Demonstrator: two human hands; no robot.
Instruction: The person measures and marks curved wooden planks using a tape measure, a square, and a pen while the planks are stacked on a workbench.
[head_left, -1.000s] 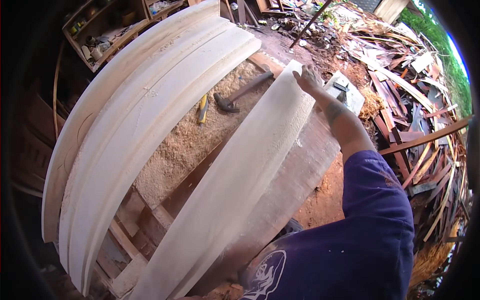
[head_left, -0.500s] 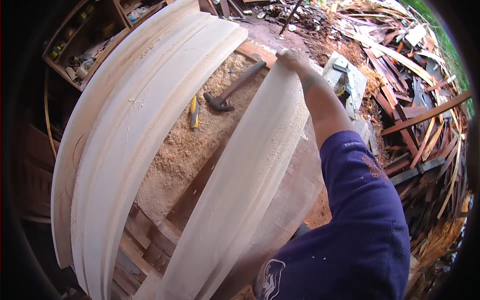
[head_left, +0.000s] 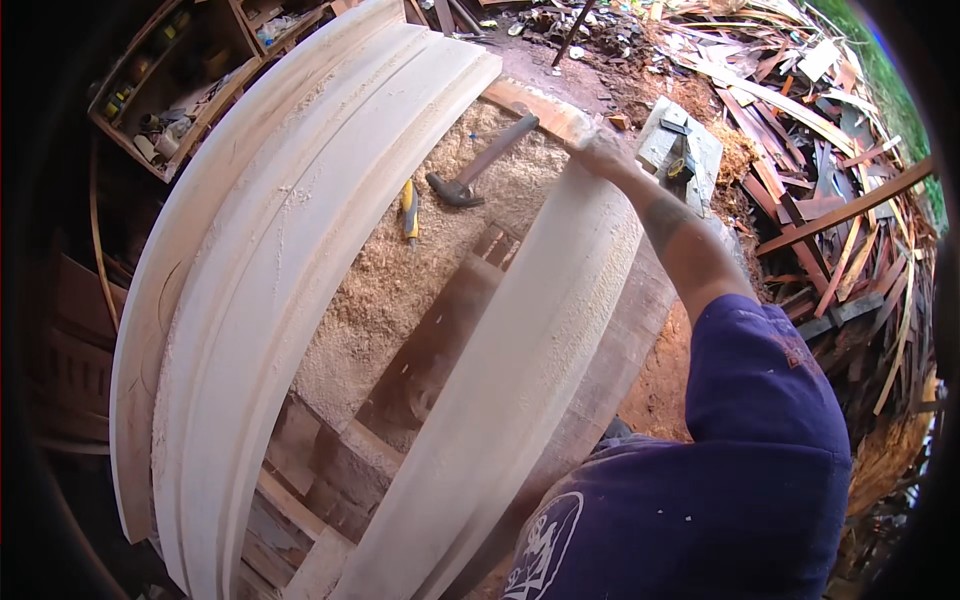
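Observation:
My right hand (head_left: 603, 152) is closed over the far end of a long, pale, curved wooden board (head_left: 510, 350), its arm stretched out in a dark purple sleeve. The board runs from my hand toward the lower edge, with fine sawdust along its right side. My left hand is out of view. Beyond the board's left side, a hammer (head_left: 485, 160) lies on a bed of wood shavings (head_left: 370, 280). Beside it is a yellow-and-grey handled tool (head_left: 410, 212); its kind is unclear.
Several curved boards (head_left: 300, 220) stand side by side on the left. A wooden shelf (head_left: 205, 115) with small items is at far left. A power tool (head_left: 680, 150) rests on a pale slab (head_left: 655, 135) beyond my arm. Scrap wood (head_left: 830, 190) is heaped at right.
My right hand and the board's far end have shifted nearer and to the right. More of the bench shows beyond that end. The hammer stays on the shavings; the whole view has shifted slightly.

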